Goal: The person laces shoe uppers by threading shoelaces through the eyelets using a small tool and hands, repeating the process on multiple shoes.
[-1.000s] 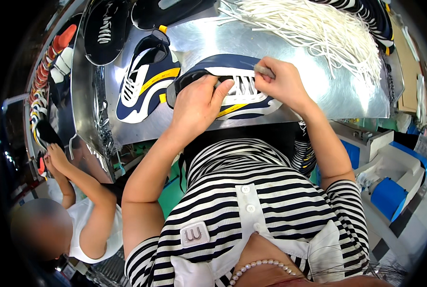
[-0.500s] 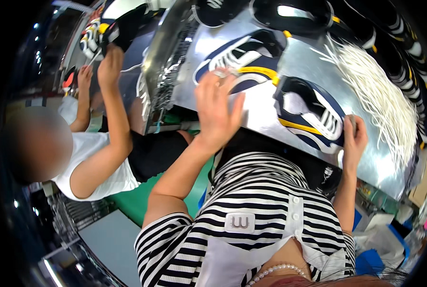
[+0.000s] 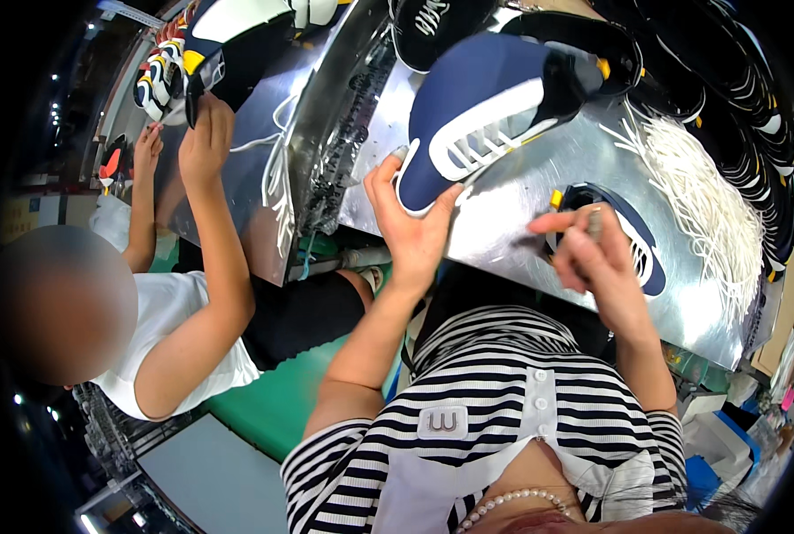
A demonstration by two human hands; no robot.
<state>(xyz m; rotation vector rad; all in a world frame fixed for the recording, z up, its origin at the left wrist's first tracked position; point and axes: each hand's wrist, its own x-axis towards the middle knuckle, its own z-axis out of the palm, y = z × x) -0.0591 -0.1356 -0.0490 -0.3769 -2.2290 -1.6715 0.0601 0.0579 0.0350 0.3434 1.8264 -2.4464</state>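
My left hand (image 3: 410, 218) grips the toe of a navy sneaker (image 3: 477, 98), its thumb and fingers on either side of the white sole edge. White laces cross the sneaker's white eyelet panel, and its dark heel end points away to the upper right. A second navy sneaker (image 3: 648, 236) with white laces and a yellow heel tab lies on the metal worktop (image 3: 495, 227). Over its near side hovers my right hand (image 3: 597, 267), index finger stretched to the left and the other fingers bent. I see nothing held in it.
A bundle of white laces (image 3: 704, 196) lies on the right of the worktop. Dark shoes (image 3: 726, 98) line the far and right edges. At the left, a co-worker (image 3: 174, 329) handles another shoe (image 3: 245, 58) at an adjoining metal table.
The left sneaker has been picked up by my left hand and tilted with its toe toward me. My right hand has moved left from the other sneaker's toe, which has shifted slightly.
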